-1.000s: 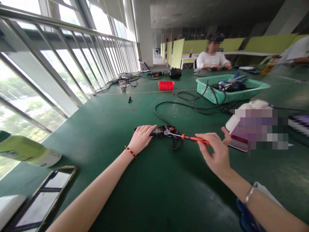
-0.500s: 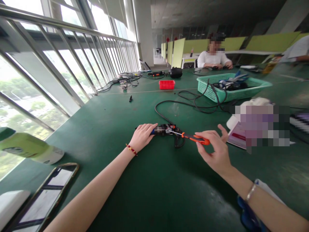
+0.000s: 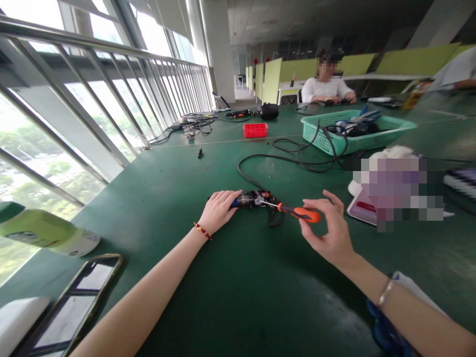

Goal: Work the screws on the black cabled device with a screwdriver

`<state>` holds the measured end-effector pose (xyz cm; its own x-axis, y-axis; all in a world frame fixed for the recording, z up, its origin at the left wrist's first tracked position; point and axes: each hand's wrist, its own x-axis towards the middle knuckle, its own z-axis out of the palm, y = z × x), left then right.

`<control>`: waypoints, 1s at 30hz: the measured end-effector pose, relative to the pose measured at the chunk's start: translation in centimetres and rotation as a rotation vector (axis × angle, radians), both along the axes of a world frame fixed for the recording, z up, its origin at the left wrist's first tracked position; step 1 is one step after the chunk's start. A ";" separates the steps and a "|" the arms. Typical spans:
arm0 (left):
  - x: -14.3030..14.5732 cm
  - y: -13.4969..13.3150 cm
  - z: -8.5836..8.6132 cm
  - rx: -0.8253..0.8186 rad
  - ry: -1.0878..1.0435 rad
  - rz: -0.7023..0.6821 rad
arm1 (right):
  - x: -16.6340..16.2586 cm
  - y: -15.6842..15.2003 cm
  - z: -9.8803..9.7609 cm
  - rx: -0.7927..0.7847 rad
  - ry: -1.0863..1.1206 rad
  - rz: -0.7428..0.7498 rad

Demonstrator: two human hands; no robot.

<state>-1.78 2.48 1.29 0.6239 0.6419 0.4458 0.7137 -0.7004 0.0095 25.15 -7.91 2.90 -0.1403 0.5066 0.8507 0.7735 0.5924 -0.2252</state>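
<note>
My left hand [image 3: 218, 210] lies fingers-down on the left end of a small opened electric tool [image 3: 253, 200], pressing it onto the green table [image 3: 230, 297]. A black cable [image 3: 260, 163] runs from the tool toward the basket. My right hand [image 3: 329, 233] pinches the orange handle of a screwdriver [image 3: 297, 212]. Its thin metal shaft points left, with the tip resting on the tool's exposed inner parts. The other fingers of that hand are spread.
A teal basket [image 3: 390, 130] with cables and tools stands at the back right, a small red tray [image 3: 255, 130] behind the tool. A phone [image 3: 74, 302] and a green bottle [image 3: 44, 230] lie at the near left. Another person [image 3: 327, 87] sits at the far end.
My right hand's fingers have shifted along the screwdriver handle, now gripping it nearer its end with the fingers more spread. The left hand and the tool have stayed put.
</note>
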 end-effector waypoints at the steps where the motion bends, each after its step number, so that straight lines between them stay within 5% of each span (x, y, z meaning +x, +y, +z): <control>1: 0.0 0.0 0.0 -0.006 -0.004 0.000 | 0.0 0.0 0.0 0.003 0.004 0.001; 25: 0.2 0.2 -0.3 0.062 0.024 -0.036 | 0.4 0.0 -0.2 0.044 0.042 0.036; 30: 0.2 0.1 -0.2 0.070 0.034 -0.027 | 0.6 -0.2 -0.2 -0.070 -0.015 0.025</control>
<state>-1.53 2.63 1.07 0.6563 0.5925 0.4671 0.6936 -0.7175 -0.0644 25.79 -8.15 2.69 -0.1660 0.5608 0.8111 0.7623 0.5947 -0.2552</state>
